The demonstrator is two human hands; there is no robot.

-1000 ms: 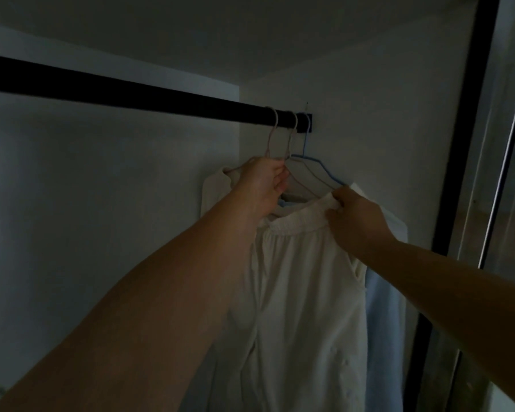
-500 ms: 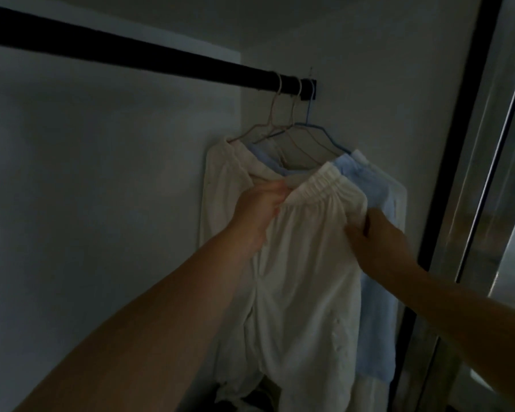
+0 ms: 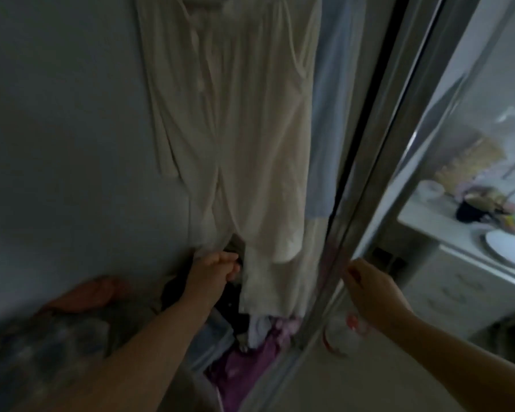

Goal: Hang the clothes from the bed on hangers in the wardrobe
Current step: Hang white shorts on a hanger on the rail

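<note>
Bare wall at left, open room before it. Cream trousers and blue garment hanging close together, filling the right corner. Door frame just right of them, barring passage there. Clothes pile crowding the floor below; narrow gap between trouser legs.

Dim wardrobe wall, mirrored sliding door, perhaps reflecting a white dresser.

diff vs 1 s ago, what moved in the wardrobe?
Both hands dropped from the hanger tops. The left hand now pinches the hem of the cream trousers; the right hand has let go and sits at the door frame. The view tilted down. The trousers and blue garment still hang.
</note>
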